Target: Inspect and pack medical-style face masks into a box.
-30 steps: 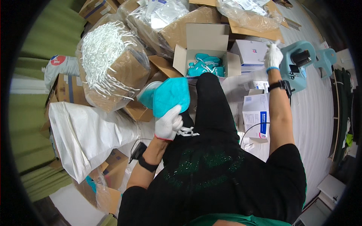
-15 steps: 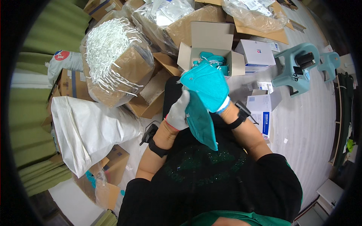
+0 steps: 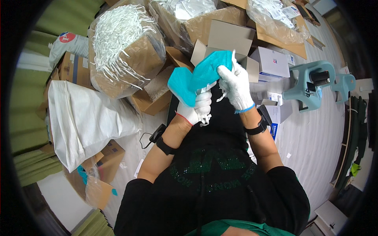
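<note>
Both hands wear white knitted gloves and hold teal fabric face masks in front of my chest. My left hand (image 3: 197,108) is closed around the lower edge of the teal face mask (image 3: 210,67), with white straps bunched in its fingers. A second teal panel (image 3: 181,84) spreads to the left above this hand; I cannot tell whether it is a separate mask. My right hand (image 3: 237,87) pinches the right end of the mask between thumb and fingers, and a white strap stands up beside the fingertips. Behind the mask is an open carton (image 3: 232,35), its contents mostly hidden.
A plastic-lined cardboard box of white straps (image 3: 118,37) stands at the far left. Nearer lies a white woven sack (image 3: 88,122). A closed white box (image 3: 271,62) and a pale blue stool (image 3: 309,86) holding a dark object are on the right. More plastic-lined boxes (image 3: 214,23) stand behind.
The masks have been turned and raised away from my body. My right hand, earlier mostly behind them, now grips the right end. My left hand has shifted its hold, gathering white straps.
</note>
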Demonstrator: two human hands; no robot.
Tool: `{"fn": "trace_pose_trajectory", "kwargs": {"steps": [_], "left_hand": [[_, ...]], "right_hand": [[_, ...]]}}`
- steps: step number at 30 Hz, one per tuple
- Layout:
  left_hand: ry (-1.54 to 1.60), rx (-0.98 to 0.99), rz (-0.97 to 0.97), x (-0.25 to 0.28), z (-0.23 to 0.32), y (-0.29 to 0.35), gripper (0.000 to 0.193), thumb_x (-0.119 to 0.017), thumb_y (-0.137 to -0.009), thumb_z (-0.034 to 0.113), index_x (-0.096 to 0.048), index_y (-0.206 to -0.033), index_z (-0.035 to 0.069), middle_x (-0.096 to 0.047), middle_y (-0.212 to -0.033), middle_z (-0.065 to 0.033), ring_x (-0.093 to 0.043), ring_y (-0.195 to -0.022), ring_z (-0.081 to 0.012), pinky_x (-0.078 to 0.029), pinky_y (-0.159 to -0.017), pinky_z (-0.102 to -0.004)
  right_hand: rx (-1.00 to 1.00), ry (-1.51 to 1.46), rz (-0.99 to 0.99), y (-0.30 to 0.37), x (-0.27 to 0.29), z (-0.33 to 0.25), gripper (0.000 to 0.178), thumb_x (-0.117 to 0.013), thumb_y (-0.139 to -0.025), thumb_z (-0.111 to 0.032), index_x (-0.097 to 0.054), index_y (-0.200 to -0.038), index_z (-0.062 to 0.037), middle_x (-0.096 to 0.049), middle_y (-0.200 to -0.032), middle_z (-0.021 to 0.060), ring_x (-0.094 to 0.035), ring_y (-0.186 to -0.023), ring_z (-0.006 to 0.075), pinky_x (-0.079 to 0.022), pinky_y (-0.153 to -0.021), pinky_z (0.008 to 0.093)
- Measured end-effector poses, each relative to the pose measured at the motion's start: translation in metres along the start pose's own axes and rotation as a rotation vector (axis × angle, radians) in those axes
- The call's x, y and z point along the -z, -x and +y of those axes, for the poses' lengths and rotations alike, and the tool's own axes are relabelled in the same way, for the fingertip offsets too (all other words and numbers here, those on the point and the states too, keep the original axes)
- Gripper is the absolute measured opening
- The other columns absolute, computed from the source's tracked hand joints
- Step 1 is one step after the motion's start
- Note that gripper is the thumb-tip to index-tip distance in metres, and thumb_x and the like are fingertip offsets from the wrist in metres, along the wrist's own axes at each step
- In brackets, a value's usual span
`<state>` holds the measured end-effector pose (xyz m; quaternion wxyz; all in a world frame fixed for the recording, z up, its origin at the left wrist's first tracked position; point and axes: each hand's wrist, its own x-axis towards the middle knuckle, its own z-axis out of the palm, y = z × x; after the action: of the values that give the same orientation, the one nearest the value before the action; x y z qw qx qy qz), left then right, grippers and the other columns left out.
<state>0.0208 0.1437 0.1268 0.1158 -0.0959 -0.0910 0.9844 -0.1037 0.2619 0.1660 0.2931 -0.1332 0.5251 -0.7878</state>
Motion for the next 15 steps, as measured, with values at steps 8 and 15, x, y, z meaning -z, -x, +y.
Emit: {"fn": "trace_pose_trajectory", "kwargs": {"steps": [8,15], "left_hand": [[0.099,-0.231,-0.07,0.03,0.014,-0.023,0.035,-0.049,-0.097,0.045,-0.052,-0.096,0.01,-0.029,-0.058,0.0044,-0.028,-0.042,-0.0077,-0.022,-0.04,-0.0237],[-0.398,-0.578,0.338,0.018,0.008,-0.03,0.054,-0.046,-0.093,0.065,-0.058,-0.099,0.013,-0.052,-0.068,0.0042,-0.04,-0.047,-0.007,-0.027,-0.042,-0.0211]], "right_hand": [[0.162,0.412,0.373,0.009,-0.005,0.026,0.027,-0.067,-0.091,-0.009,-0.048,-0.072,-0.0066,-0.041,-0.07,-0.0064,-0.035,-0.066,0.0034,-0.033,-0.058,0.0228],[0.206,0.576,0.265,0.001,0.005,0.034,0.039,-0.067,-0.092,-0.014,-0.038,-0.066,-0.0074,-0.031,-0.066,-0.0049,-0.03,-0.064,0.0057,-0.029,-0.056,0.026]]}}
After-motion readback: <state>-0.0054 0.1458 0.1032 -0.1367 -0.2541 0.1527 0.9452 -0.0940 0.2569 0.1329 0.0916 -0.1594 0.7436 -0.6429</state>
